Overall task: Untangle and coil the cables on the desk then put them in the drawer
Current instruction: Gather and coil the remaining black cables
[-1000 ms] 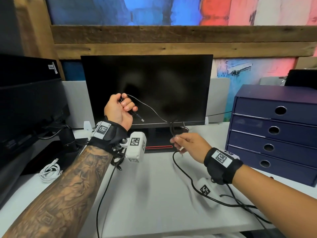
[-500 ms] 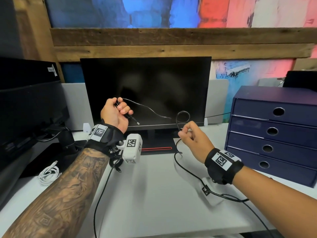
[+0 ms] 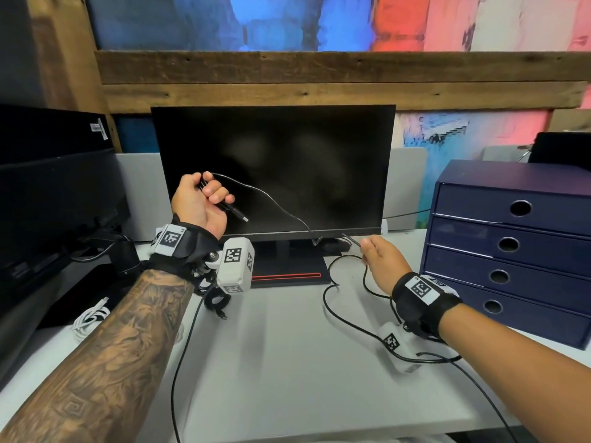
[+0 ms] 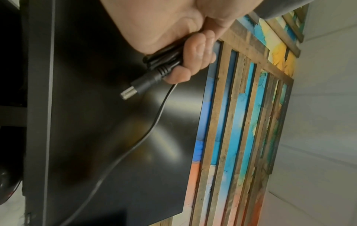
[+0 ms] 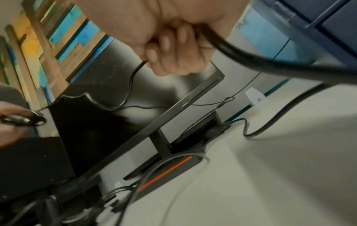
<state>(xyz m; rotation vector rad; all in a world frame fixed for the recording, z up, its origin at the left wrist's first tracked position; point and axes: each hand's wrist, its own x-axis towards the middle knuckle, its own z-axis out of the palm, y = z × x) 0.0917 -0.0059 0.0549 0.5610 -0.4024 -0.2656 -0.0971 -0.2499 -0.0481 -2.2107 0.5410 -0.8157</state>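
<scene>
A thin black cable (image 3: 271,199) runs from my raised left hand (image 3: 201,203) down across the monitor to my right hand (image 3: 377,254). My left hand grips a small bundle of its turns, with the USB plug (image 4: 135,88) sticking out below the fingers. Low over the desk, my right hand pinches the same cable (image 5: 131,79). From there the cable loops on the white desk (image 3: 287,362) toward the front right edge. A blue drawer unit (image 3: 511,244) with closed drawers stands at the right.
A black monitor (image 3: 275,161) on a stand stands right behind both hands. A coiled white cable (image 3: 89,318) lies at the left, a small black coiled cable (image 3: 217,302) under my left wrist. Dark equipment fills the left side.
My right hand has dropped from in front of the monitor to just above the desk and slid further along the cable. The loop it held is gone. My left hand rose slightly.
</scene>
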